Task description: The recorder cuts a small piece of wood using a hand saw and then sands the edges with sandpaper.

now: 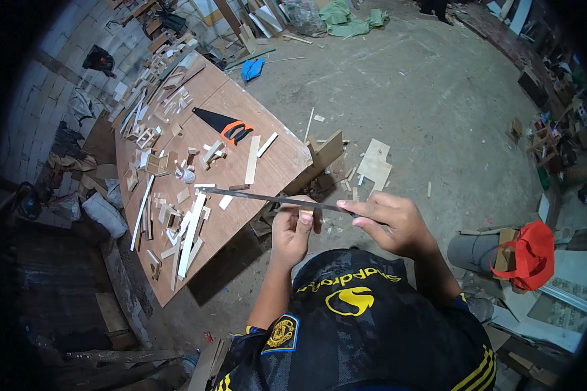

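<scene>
My right hand (398, 221) is closed, thumb and fingers pinching the near end of a long, narrow dark metal bar (261, 196). It looks like a file or a bare saw blade; I cannot tell which. The bar runs left across my left hand (291, 234), its far end over the table edge area. A small light-wood piece (306, 212) is held between the left thumb and fingers, just under the bar. Whether the bar touches the wood is not clear. Both hands are in front of my chest, off the table.
To the left stands a brown wooden table (235, 104) strewn with small wood pieces and strips. On it lie a handsaw (218, 125) with an orange-black handle and a small white spool-like item (186, 174). Offcuts (375, 163) lie on the floor; a red bag (531, 254) is at right.
</scene>
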Motion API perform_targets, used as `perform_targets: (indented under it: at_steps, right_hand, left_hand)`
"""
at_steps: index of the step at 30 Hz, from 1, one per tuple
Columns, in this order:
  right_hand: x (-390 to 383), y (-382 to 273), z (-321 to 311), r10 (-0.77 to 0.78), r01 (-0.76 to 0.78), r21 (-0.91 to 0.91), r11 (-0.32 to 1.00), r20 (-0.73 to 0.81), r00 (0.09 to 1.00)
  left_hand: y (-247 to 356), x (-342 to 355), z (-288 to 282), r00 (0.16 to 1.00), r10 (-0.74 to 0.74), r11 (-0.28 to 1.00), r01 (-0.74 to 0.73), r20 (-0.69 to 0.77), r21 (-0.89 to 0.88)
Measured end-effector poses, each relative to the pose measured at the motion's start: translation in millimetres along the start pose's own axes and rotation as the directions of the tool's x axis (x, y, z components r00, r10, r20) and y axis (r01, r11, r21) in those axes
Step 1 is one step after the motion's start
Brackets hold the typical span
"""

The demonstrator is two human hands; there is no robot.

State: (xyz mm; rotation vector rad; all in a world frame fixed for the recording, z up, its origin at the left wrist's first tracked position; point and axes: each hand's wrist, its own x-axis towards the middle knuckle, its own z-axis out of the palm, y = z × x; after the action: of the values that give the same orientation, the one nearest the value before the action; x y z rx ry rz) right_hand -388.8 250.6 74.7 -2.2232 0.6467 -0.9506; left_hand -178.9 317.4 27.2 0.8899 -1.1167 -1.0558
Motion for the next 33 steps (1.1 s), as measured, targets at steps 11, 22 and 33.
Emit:
perform_targets:
  at_steps: [11,22,33]
  right_hand:
    - [7.9,-6.4,27.2,0.148,-0.149,0.057,0.987,0.022,0.989]
    - [44.2,-2.4,88.1,0.325,-0.318,-0.066,0.946,0.196,0.925]
    - [109.3,-16.3,177.7,0.352,-0.386,0.138,0.912,0.216,0.911]
  left_hand:
    - [-7.9,0.7,-24.9,0.996,-0.042,0.96,0.063,-0.083,0.272]
    - [4.0,-4.5,-73.5,0.995,-0.001,0.903,0.045,-0.104,0.428]
    - [36.3,-11.4,-184.2,0.982,0.185,0.768,-0.13,-0.024,0.627]
